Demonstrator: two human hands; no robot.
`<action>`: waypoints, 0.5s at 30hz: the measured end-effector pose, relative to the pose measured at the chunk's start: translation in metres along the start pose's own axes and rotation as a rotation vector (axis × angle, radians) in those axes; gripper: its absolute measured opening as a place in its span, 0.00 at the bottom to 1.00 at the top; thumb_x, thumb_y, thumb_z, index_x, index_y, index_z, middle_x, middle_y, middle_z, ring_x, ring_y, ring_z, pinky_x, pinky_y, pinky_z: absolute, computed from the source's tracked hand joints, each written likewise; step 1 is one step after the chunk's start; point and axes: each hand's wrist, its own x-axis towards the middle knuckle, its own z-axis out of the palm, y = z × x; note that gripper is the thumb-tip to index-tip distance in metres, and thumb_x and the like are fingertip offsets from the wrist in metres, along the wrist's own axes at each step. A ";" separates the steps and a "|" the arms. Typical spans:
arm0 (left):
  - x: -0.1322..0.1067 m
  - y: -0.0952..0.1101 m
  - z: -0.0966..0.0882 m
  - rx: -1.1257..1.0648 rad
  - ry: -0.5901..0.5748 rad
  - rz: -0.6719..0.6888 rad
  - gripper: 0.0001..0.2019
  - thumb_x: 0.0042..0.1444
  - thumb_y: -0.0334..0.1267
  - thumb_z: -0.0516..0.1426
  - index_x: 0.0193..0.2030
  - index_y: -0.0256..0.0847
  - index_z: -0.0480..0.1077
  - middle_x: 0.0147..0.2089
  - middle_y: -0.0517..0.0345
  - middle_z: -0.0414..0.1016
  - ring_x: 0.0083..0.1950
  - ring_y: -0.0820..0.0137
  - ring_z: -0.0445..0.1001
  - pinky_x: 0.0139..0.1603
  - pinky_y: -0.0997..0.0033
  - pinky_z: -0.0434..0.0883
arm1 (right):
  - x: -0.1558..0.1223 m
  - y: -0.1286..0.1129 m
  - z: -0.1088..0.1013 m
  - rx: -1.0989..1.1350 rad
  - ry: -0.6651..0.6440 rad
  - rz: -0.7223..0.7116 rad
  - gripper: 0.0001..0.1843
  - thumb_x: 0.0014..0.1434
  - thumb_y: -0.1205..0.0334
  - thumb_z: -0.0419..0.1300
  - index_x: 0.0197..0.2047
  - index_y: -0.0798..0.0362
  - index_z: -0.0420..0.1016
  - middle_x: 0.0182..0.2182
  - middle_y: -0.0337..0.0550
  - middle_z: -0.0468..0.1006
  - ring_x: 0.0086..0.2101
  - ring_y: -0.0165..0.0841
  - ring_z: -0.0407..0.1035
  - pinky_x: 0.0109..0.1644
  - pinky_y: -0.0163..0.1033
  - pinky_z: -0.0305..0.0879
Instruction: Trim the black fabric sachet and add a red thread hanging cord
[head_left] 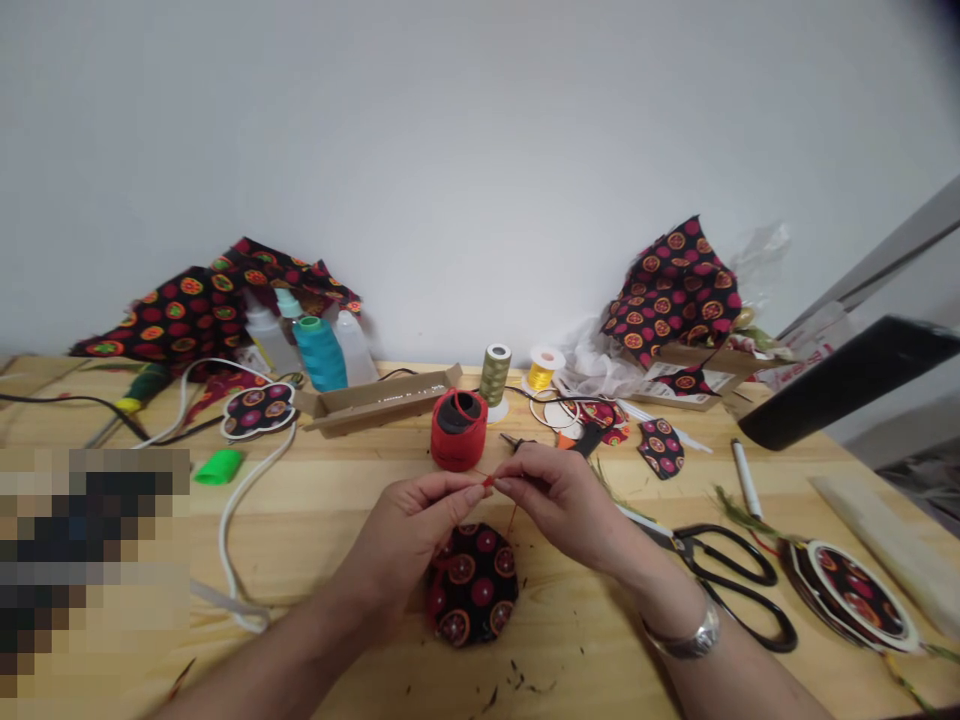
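Low ctr of frame: round print fabric disc (472,590) flat on bench (337,510), left edge under left hand (409,530). Just above, left & right hand (562,505) meet, each grip pinched shut on red thread (488,481). Scissors (731,580) lower right. Behind hands, mid-frame: red spool (458,430).

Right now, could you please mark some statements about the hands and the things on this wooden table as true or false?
1. The left hand and the right hand pinch a thin red thread between their fingertips. True.
2. A round black fabric disc with red and orange circles lies on the wooden table below the hands. True.
3. The black-handled scissors are in the left hand. False: they lie on the table, right of the right hand.
4. The bright green plastic cap sits right of the scissors. False: it lies far left, beside a white cable.
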 end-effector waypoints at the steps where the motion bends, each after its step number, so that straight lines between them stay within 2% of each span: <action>1: 0.000 0.000 0.000 0.017 0.017 0.006 0.10 0.49 0.44 0.61 0.33 0.40 0.79 0.13 0.69 0.61 0.17 0.78 0.53 0.19 0.77 0.53 | 0.000 -0.001 0.000 -0.015 0.004 -0.009 0.07 0.60 0.67 0.56 0.33 0.52 0.75 0.26 0.37 0.72 0.28 0.27 0.64 0.31 0.31 0.59; 3: 0.001 0.001 -0.001 0.070 0.060 0.034 0.11 0.49 0.44 0.61 0.34 0.41 0.79 0.17 0.66 0.69 0.19 0.76 0.60 0.22 0.75 0.58 | -0.001 -0.001 0.001 -0.043 0.021 -0.032 0.07 0.60 0.68 0.56 0.33 0.52 0.75 0.26 0.38 0.72 0.29 0.27 0.65 0.32 0.32 0.59; 6: 0.002 0.002 -0.001 0.142 0.109 0.097 0.08 0.49 0.42 0.62 0.33 0.43 0.80 0.29 0.60 0.80 0.30 0.69 0.71 0.32 0.73 0.65 | -0.003 -0.001 0.003 -0.065 0.042 -0.064 0.06 0.60 0.67 0.56 0.35 0.52 0.75 0.27 0.38 0.74 0.29 0.28 0.66 0.33 0.32 0.61; 9: 0.003 0.003 -0.002 0.178 0.112 0.134 0.08 0.50 0.41 0.61 0.34 0.44 0.80 0.33 0.61 0.82 0.38 0.65 0.74 0.40 0.72 0.67 | -0.005 -0.001 0.005 -0.103 0.038 -0.075 0.06 0.60 0.66 0.56 0.36 0.52 0.75 0.27 0.39 0.75 0.29 0.28 0.67 0.33 0.32 0.61; 15: 0.002 0.003 -0.001 0.169 0.082 0.139 0.07 0.50 0.41 0.61 0.33 0.43 0.80 0.31 0.61 0.81 0.36 0.67 0.73 0.39 0.72 0.67 | -0.006 -0.002 0.006 -0.225 -0.023 -0.067 0.10 0.63 0.67 0.52 0.38 0.54 0.75 0.30 0.43 0.74 0.31 0.30 0.68 0.34 0.34 0.61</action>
